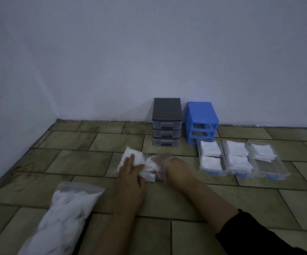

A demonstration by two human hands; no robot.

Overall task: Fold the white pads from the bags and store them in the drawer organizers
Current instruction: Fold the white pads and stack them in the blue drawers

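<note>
Head view: hands (130, 173) work bag (139, 162) (seemingly open).

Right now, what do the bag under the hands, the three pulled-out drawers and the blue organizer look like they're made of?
Bag: thin clear plastic film, glossy and crinkled; the right hand shows through it.
Pulled-out drawers: rigid clear plastic, likely moulded; floor and folded white pads show through the walls; blue handles in front.
Blue organizer: opaque blue plastic, smooth, slight sheen on top.
</note>
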